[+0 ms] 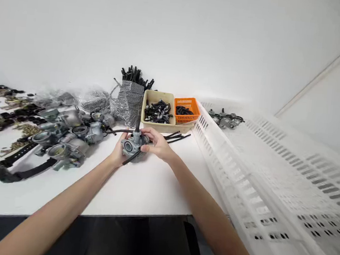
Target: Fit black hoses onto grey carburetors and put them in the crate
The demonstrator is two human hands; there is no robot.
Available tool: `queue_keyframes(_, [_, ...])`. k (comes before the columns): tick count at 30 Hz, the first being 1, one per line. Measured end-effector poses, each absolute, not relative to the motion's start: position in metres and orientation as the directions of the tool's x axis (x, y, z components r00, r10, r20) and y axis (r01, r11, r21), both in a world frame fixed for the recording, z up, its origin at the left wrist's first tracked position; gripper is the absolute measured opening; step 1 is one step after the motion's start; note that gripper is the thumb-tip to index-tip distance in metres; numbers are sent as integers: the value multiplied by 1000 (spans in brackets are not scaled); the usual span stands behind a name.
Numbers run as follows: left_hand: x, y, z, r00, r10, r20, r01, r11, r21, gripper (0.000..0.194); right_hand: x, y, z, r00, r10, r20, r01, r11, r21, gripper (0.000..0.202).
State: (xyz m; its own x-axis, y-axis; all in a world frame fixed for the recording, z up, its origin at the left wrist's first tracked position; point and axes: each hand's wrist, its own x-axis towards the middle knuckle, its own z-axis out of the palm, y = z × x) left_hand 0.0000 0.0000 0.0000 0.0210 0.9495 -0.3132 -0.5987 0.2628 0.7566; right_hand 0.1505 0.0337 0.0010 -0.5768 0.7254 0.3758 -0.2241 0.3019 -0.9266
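Note:
Between my two hands is a grey metal carburetor [132,146], held just over the white table [152,190]. A black cap stands up from its top, and black hoses run out from its left side and below. My left hand [118,150] is wrapped round its left side, with the fingers partly hidden behind it. On the other side, my right hand [158,144] grips it with thumb in front and index finger along the top. Several loose black hoses [178,137] lie just behind my right hand.
Several carburetors [67,133] crowd the left, near a black strap [30,174] and small brass and black parts. Behind stand a bubble-wrap bundle [128,103] of black tubes, a cream bin [158,123] and an orange basket [187,102]. A large white crate [243,178] on the right holds more carburetors.

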Motion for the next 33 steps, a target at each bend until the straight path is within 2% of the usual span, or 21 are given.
queue_keyframes(7, [1,0,-3,198,959,-205,-615,284,735,64,151,34,0,-561,745,362,-231,280,-932,63])
queue_keyframes(9, [1,2,-5,181,964,-196,-621,267,737,59,152,35,-1,-537,766,353,-240,262,-935,61])
queue_keyframes(13, [-1,6,-11,92,979,-183,-631,199,750,37,158,39,-2,-509,803,310,-237,216,-947,58])
queue_keyframes(15, [-2,6,-13,99,978,-184,-615,206,761,29,160,41,-3,-501,813,296,-233,203,-951,57])
queue_keyframes(22, [-2,5,-10,197,966,-168,-555,251,793,34,161,41,-2,-497,825,268,-243,165,-956,56])
queue_keyframes(33, [-3,3,-10,256,948,-187,-590,306,747,19,165,45,-6,-516,826,228,-320,61,-945,46])
